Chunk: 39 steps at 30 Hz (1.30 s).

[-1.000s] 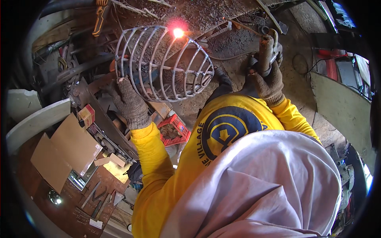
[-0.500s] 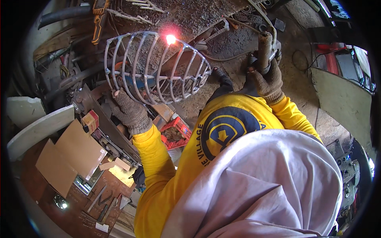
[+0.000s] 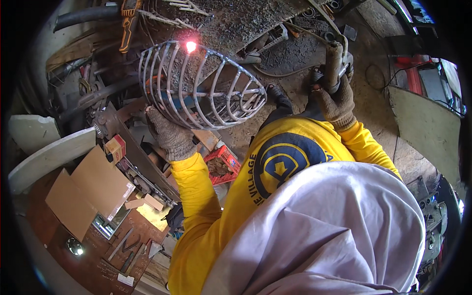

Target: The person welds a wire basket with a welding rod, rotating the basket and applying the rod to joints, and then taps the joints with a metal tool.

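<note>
Head view, looking down: person in yellow long-sleeve shirt (image 3: 280,172) w/ pale cloth (image 3: 319,231) over the head, both hands in knit work gloves. Left hand (image 3: 169,137) is up against the lower-left edge of a dome-shaped wire cage (image 3: 201,86) made of bent grey rods; fingers (image 3: 156,118) curled round the cage's rim rods, grasping it. Cage sits tilted over a rusty, grit-covered metal worktop (image 3: 246,19), open end facing lower right. Small bright red-pink glow (image 3: 191,46) on a rod nr the cage's top. Right hand (image 3: 337,101) is well apart from the cage, to the right, fingers clenched round a dark cylindrical tool handle (image 3: 333,64) w/ a cable running off it. Orange-handled clamp (image 3: 127,19) lies at upper left of the worktop. Below the left forearm: red plastic crate (image 3: 223,162) w/ small rusty bits inside. Further lower left: flat cardboard pieces (image 3: 83,196), and hand tools (image 3: 125,246) lying on a brown board. Dirt floor (image 3: 378,103) to the right.
</note>
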Tool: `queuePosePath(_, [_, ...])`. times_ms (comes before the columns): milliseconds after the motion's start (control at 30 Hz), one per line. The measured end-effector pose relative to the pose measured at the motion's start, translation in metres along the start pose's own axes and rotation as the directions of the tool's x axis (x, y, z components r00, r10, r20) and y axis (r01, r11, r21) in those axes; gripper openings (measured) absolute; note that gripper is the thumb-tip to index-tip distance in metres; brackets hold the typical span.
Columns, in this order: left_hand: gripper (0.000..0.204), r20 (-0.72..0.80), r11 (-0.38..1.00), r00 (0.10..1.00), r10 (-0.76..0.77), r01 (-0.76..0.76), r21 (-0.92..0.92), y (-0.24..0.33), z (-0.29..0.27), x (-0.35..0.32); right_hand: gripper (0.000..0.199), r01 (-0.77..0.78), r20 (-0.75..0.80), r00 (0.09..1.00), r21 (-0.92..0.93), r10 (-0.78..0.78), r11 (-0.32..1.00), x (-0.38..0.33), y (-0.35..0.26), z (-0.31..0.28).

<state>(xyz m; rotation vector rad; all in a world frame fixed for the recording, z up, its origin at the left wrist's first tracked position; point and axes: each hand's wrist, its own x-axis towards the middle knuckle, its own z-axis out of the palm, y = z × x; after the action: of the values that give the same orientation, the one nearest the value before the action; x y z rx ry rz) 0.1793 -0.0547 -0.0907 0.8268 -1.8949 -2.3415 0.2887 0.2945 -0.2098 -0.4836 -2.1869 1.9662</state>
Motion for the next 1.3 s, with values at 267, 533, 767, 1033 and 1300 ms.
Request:
queuePosePath(267, [0.063, 0.154, 0.999, 0.988, -0.030, 0.033, -0.019, -0.012, -0.014, 0.007, 0.042, -0.004, 0.014, 1.000, -0.041, 0.004, 0.999, -0.002, -0.002, -0.003])
queuePosePath(533, [0.061, 0.131, 0.984, 0.985, -0.111, 0.127, -0.122, -0.003, 0.021, -0.016, 0.040, 0.028, 0.024, 0.999, -0.063, -0.027, 0.998, -0.003, -0.004, -0.007])
queuePosePath(767, [0.061, 0.088, 0.981, 0.985, -0.147, 0.157, -0.114, -0.001, 0.022, -0.016, 0.038, -0.003, 0.027, 1.000, -0.004, 0.003, 1.000, -0.003, -0.003, -0.006])
queuePosePath(1033, [0.061, 0.115, 0.999, 0.992, -0.045, 0.045, 0.003, -0.003, 0.002, -0.003, 0.042, -0.016, 0.002, 1.000, -0.080, 0.016, 0.997, 0.000, -0.003, -0.007])
queuePosePath(1300, [0.062, 0.151, 0.996, 0.986, -0.069, 0.077, -0.048, 0.003, 0.007, 0.000, 0.048, -0.002, 0.001, 1.000, -0.127, 0.003, 0.992, 0.000, -0.007, -0.002])
